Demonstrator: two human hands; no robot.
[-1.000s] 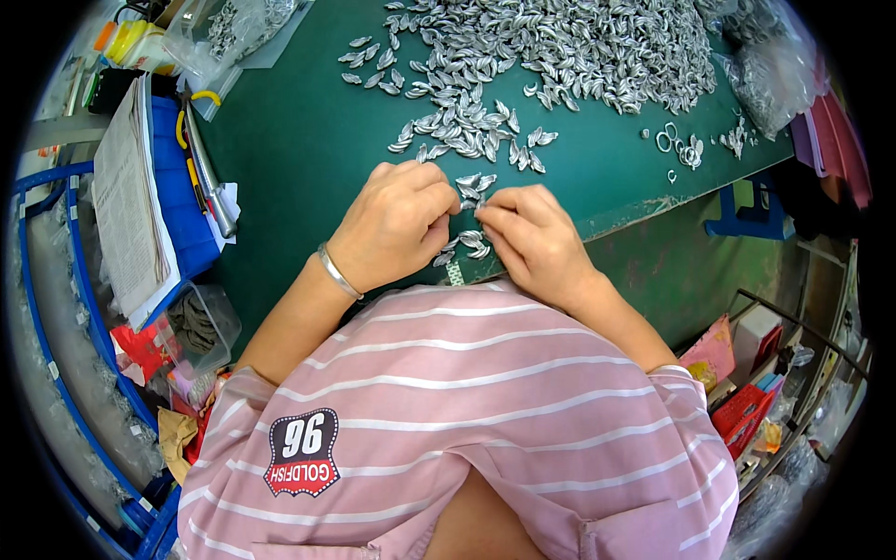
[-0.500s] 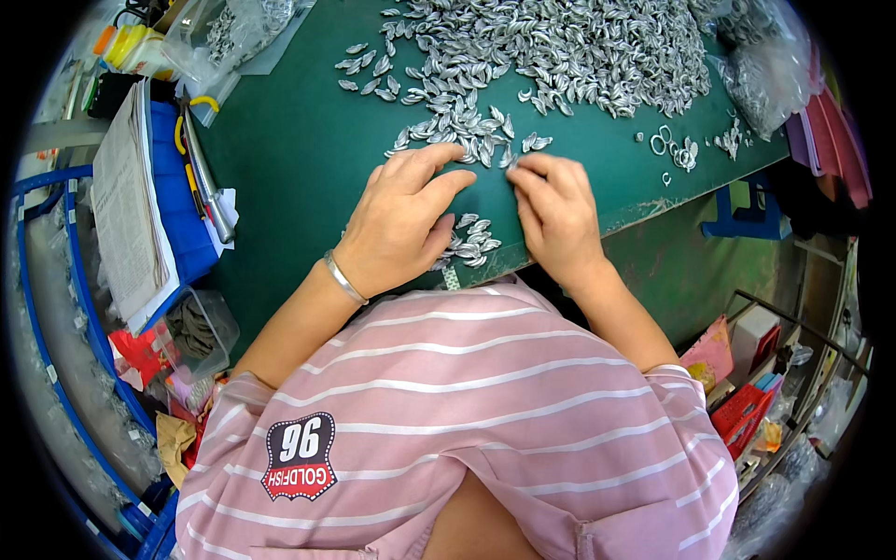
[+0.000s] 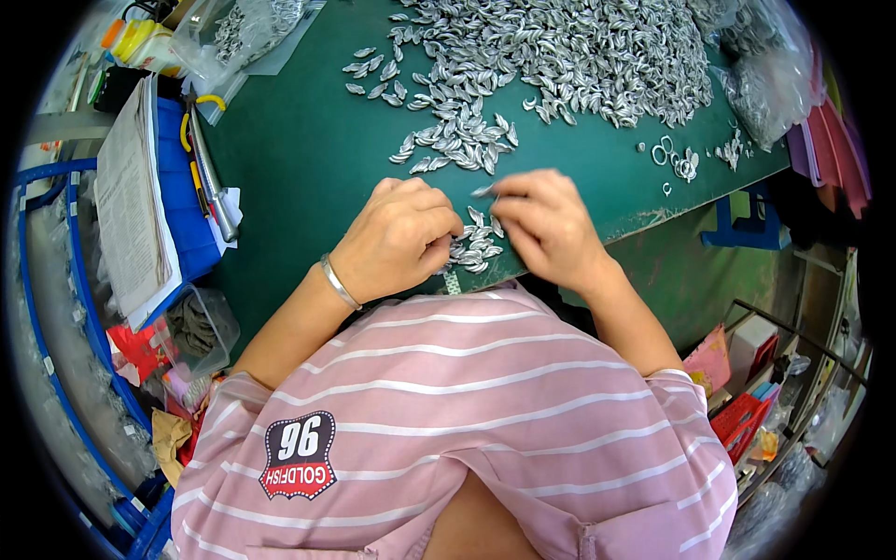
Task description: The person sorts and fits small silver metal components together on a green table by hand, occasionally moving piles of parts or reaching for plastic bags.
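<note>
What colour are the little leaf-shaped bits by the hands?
Shiny silver-grey, on the head view: the small pieces lie between both hands.

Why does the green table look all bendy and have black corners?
In the head view the fisheye lens curves the green table toward the rim and leaves black corners; the silver pieces glint under bright, even light; both the left hand and right hand look sharp, casting only soft shadows.

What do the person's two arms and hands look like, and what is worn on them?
Both forearms are bare. The left hand has a thin silver bangle at the wrist. The right hand shows no ring, watch or bracelet. Short sleeves of a pink shirt with thin white stripes cover the upper arms. No gloves.
</note>
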